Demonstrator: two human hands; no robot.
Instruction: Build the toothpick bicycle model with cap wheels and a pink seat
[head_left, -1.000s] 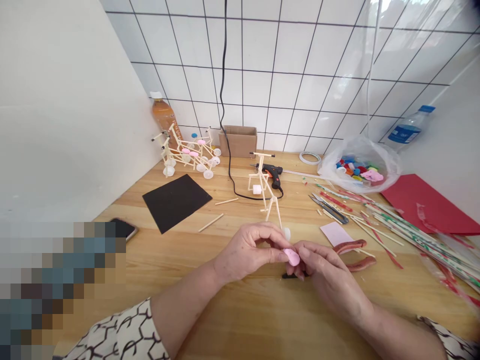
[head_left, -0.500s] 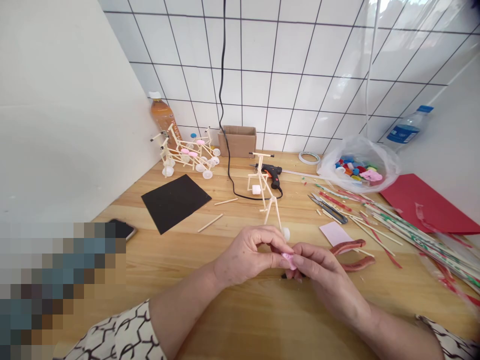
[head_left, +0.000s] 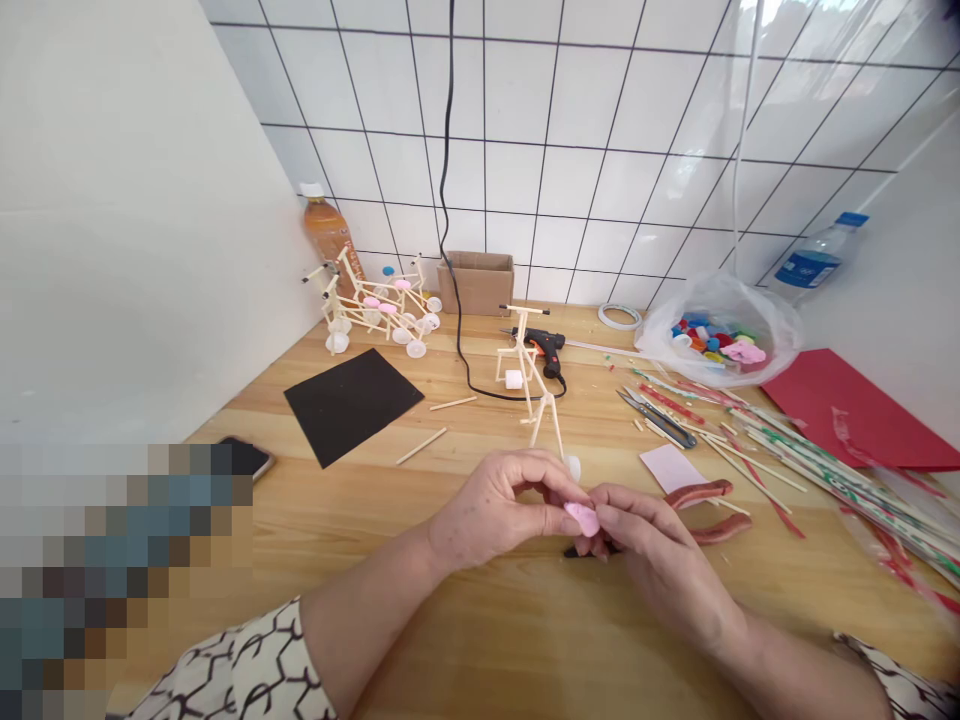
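Between both hands is a small lump of soft pink clay (head_left: pixel 582 518), rounded and uneven. My left hand (head_left: pixel 510 505) pinches its left side with thumb and fingertips. From the right, my right hand (head_left: pixel 649 540) presses on it with closed fingers, so part of the lump is hidden. Just beyond my hands stands a bicycle model made of thin wooden sticks (head_left: pixel 534 385), with white bottle-cap wheels. Pliers with red handles (head_left: pixel 701 490) lie under and beside my right hand, their dark jaws partly covered.
More stick bicycles (head_left: pixel 379 305) with pink seats stand at the back left. A black sheet (head_left: pixel 354 405), glue gun (head_left: pixel 541 342), scissors (head_left: pixel 660 418), pink sheet (head_left: pixel 667 465), bundled sticks (head_left: pixel 840 480) and a bag of bottle caps (head_left: pixel 652 340) lie around. A black cable (head_left: pixel 459 330) crosses the table.
The pink clay has turned between my fingertips, and more of its smooth side shows. My right fingers have shifted slightly; my left hand has hardly moved.
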